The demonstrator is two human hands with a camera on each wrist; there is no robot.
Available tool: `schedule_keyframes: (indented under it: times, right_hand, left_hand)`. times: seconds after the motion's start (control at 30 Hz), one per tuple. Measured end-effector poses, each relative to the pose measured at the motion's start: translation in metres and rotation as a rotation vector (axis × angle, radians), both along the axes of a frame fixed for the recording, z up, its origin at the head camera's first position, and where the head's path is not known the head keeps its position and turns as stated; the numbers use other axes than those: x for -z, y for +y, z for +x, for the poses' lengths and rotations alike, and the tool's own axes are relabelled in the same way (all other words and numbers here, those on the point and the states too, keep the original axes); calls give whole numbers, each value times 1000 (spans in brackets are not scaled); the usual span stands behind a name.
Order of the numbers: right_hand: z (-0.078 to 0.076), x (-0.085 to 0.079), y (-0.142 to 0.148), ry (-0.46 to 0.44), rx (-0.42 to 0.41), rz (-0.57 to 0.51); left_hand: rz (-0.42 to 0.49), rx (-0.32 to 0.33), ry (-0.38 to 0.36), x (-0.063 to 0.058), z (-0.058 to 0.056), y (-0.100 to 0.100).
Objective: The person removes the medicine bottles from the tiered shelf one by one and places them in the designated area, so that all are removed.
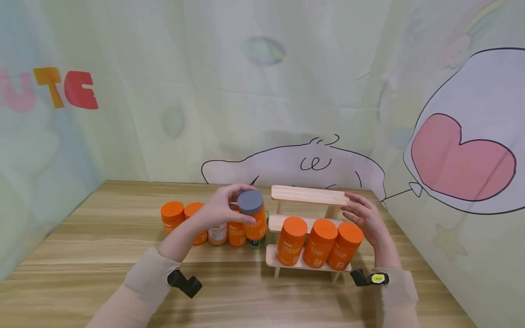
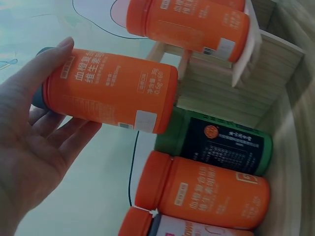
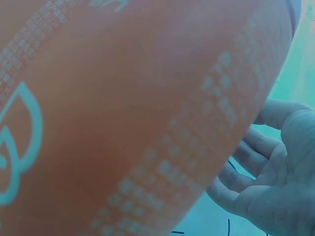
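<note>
My left hand (image 1: 227, 207) grips an orange vitamin bottle (image 1: 256, 223) with a grey lid near its top, thumb on one side. In the left wrist view this bottle (image 2: 110, 91) is raised off the table, its base toward the wooden rack. Just behind and below it stands a green bottle (image 2: 221, 140) with a dark label. At the rack's right end, my right hand (image 1: 367, 216) has its fingers loosely extended, fingertips right at the end of the top shelf (image 1: 309, 196). On the lowest shelf stand three orange-lidded bottles (image 1: 291, 241); one (image 3: 123, 118) fills most of the right wrist view.
Left of the rack, a row of bottles stands on the wooden table (image 1: 102, 246): orange ones (image 1: 172, 216) and a white-labelled one (image 1: 218, 233) among them. The middle shelf (image 1: 276, 223) sits partly behind the front bottles. A printed curtain (image 1: 184, 91) hangs behind the table.
</note>
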State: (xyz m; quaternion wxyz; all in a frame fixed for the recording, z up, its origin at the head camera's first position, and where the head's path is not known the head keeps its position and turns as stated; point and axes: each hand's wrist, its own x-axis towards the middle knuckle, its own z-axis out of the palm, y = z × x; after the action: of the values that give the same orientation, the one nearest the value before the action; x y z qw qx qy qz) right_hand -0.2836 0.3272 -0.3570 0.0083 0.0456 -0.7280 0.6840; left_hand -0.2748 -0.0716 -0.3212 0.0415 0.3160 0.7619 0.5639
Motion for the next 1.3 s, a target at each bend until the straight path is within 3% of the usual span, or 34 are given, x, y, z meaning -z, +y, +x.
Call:
schedule_keyframes:
  times: [0.23, 0.53, 0.7, 1.03, 1.3]
  right_hand:
    - [-1, 1, 1, 0, -8, 3]
    - [-1, 0, 2, 9, -14, 2]
    - [-1, 1, 1, 2, -12, 4]
    - [-2, 2, 2, 0, -9, 13]
    - [-2, 2, 3, -3, -9, 11]
  left_hand:
    - [-79, 36, -5, 11, 5, -4]
    - [-130, 102, -13, 38, 5, 2]
    - [-162, 98, 20, 47, 4, 4]
    - [-205, 70, -65, 63, 3, 5]
    - [-256, 52, -68, 69, 0, 8]
